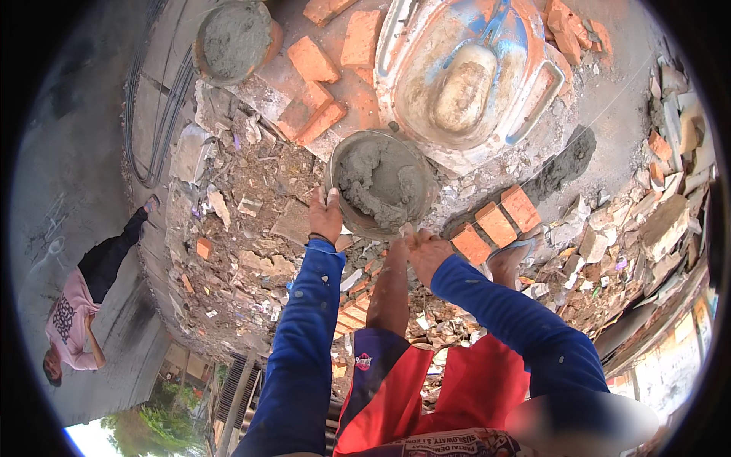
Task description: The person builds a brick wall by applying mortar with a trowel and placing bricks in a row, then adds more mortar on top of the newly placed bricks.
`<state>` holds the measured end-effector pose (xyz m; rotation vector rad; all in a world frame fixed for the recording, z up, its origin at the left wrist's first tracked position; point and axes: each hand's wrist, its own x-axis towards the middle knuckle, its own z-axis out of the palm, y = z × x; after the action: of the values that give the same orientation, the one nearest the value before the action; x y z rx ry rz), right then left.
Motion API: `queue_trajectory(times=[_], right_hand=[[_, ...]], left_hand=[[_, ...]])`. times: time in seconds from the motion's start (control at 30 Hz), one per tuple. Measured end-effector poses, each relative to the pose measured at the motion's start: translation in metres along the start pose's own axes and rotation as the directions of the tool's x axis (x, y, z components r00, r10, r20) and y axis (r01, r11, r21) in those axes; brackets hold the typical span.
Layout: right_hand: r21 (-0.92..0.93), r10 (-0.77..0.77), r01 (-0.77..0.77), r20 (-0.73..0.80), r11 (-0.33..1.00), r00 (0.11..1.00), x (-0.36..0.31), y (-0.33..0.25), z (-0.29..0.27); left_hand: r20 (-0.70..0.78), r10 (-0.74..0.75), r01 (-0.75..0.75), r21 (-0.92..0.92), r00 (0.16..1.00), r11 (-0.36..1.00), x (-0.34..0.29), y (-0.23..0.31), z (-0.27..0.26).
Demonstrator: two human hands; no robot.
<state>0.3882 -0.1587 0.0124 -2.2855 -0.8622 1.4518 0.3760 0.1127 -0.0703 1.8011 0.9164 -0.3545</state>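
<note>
Head view: two hands at a bucket of wet mortar

The bucket sits just below a worn tub, with grey mortar heaped inside. The left hand is against its left side, thumb near the rim; the right hand, fingers bent, is at its lower right edge. Fingertips are partly hidden, so I cannot tell whether either hand is gripping. Three bricks stand in a row to the right; a second bucket is at upper left, beyond the rubble.
</note>
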Motion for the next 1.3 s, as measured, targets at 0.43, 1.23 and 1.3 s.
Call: queue_trajectory(times=[0.43,1.23,1.3], right_hand=[[0.464,0.140,-0.065,-0.130,0.883,0.982,0.045,0.044,0.047],[0.252,0.071,0.000,-0.272,0.968,0.960,0.023,0.087,-0.037],[0.164,-0.031,0.054,-0.141,0.985,0.989,0.045,0.086,-0.002]], left_hand=[[-0.048,0.024,-0.022,0.046,0.999,0.999,-0.011,-0.008,0.025],[0.054,-0.073,0.063,0.156,0.996,0.986,-0.011,0.030,0.022],[0.064,-0.065,0.054,0.159,0.996,0.986,-0.011,0.029,0.037]])
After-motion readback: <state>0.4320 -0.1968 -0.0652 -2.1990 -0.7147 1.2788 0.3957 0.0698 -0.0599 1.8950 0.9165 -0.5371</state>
